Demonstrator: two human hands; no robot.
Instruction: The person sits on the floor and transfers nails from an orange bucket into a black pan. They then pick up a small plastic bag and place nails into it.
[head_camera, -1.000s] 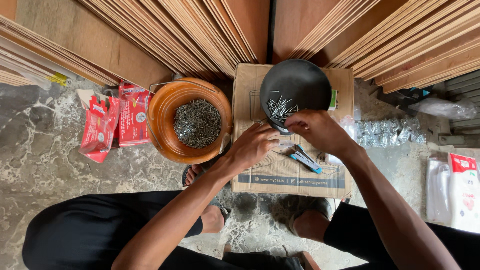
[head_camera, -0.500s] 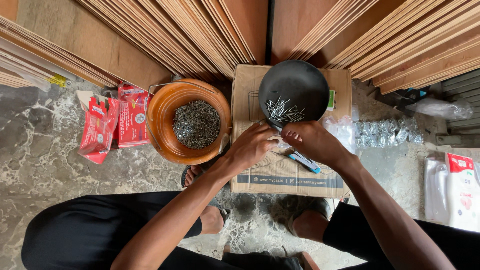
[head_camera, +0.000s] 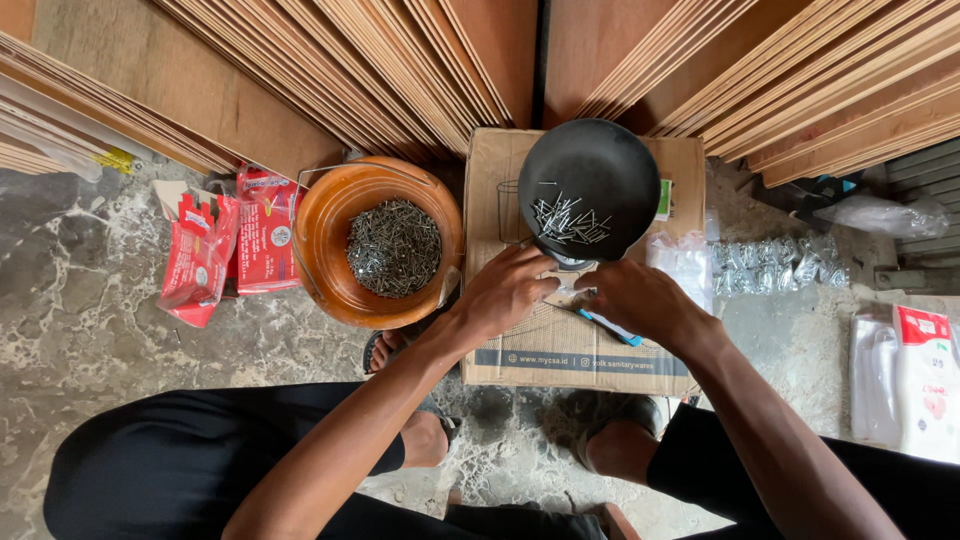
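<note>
A black round pan with a small heap of loose nails stands on a cardboard box. Just below the pan's near edge my two hands meet over the box. My left hand has its fingers pinched on a small clear plastic bag. My right hand is curled, fingertips at the same bag; what its fingers hold is hidden. A blue hand tool lies on the box, partly under my right hand.
An orange bucket of dark nails sits left of the box. Red packets lie further left, clear bags and white packets to the right. Leaning plywood sheets close off the back. My knees are below.
My right hand drew back from the nails in the pan and came down toward my left hand at the bag. The left hand has hardly moved.
</note>
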